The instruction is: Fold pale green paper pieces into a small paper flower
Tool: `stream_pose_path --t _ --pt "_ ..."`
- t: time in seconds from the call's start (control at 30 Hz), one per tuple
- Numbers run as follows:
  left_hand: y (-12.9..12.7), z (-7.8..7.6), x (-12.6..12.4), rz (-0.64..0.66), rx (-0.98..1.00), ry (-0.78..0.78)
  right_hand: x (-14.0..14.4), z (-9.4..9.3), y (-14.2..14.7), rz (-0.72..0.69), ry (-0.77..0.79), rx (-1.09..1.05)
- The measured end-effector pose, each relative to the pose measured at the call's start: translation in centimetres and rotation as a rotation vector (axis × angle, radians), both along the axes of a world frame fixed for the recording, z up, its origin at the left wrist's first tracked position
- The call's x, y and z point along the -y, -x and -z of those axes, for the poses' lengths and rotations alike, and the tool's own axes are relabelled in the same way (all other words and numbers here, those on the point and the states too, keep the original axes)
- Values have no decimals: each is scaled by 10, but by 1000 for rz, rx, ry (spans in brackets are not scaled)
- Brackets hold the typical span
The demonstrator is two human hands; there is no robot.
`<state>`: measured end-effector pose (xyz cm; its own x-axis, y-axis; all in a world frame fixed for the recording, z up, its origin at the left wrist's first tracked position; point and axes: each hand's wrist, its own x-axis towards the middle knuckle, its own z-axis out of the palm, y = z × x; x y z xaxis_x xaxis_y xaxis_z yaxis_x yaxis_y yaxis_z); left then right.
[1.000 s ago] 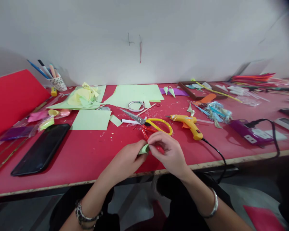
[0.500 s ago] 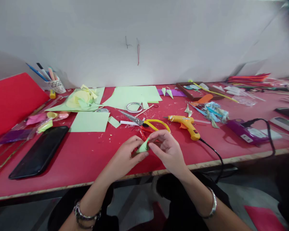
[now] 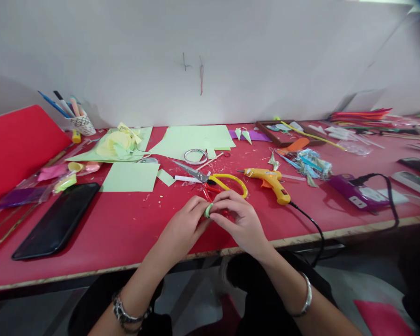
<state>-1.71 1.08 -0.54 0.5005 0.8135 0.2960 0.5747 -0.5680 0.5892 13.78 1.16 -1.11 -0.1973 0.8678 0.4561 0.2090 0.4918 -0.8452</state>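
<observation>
Between my two hands, above the table's front edge, is a small rolled piece of light green paper (image 3: 208,210). My left hand (image 3: 186,223) closes round it from the left, hiding most of the roll. The fingertips of my right hand (image 3: 238,219) pinch its right end. Just beyond my hands lie scissors with yellow handles (image 3: 227,179), a white pen (image 3: 189,178) and a red-handled tool (image 3: 212,190), partly covered by my right fingers. A yellow glue gun (image 3: 269,179) rests to the right.
Green paper sheets (image 3: 129,177), a roll of tape (image 3: 195,156) and two small paper cones (image 3: 246,136) lie further back. A black phone (image 3: 58,221) is at left, beside a red board (image 3: 17,144). At right are blue tassels (image 3: 310,163) and a purple power strip (image 3: 357,193).
The green paper, a wider cone with an open mouth before, now shows only as a small tight end. My left fingers have closed further over it, and both hands have drawn together.
</observation>
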Motion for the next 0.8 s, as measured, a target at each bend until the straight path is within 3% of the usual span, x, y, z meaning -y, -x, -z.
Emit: stream_pose_path --t 0.27,0.6,0.8 --pt "-4 4 2 -3 -36 -34 2 0 6 126 -100 65" --pt "-6 4 3 -35 -66 -48 1 2 7 118 -89 68" --pt "-1 0 3 -36 -72 -59 0 0 10 127 -169 96"
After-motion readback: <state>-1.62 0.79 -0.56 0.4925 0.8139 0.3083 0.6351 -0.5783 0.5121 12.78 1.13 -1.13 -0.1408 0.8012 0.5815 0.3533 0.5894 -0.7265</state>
